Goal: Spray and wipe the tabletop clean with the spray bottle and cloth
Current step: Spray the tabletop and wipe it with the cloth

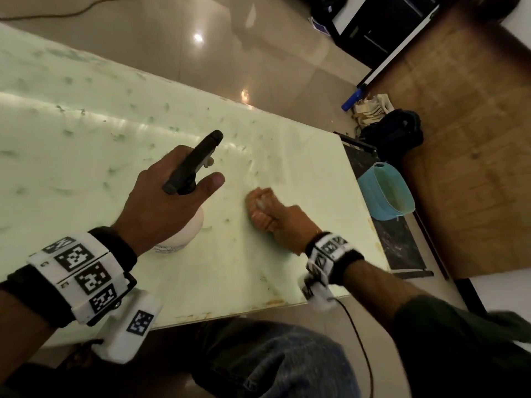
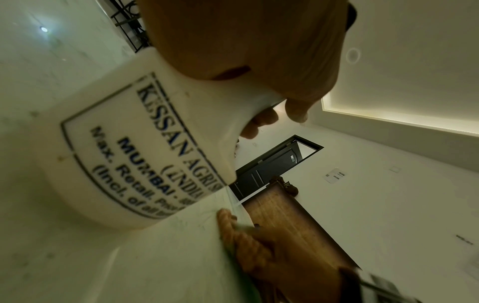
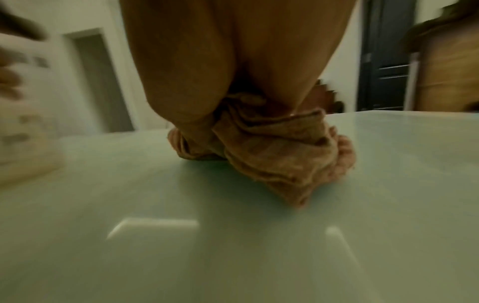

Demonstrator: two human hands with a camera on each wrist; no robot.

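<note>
White spray bottle (image 2: 145, 147) labelled "KISSAN", "MUMBAI", left hand (image 1: 163, 202) gripping

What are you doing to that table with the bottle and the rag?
A person is cleaning the pale green table. The left hand grips a white spray bottle by its black sprayer, with the nozzle aimed across the tabletop. The right hand holds a bunched-up orange cloth and presses it on the table near the right end. Lots of dark smudges still show further along, so much is left to wipe.
</note>
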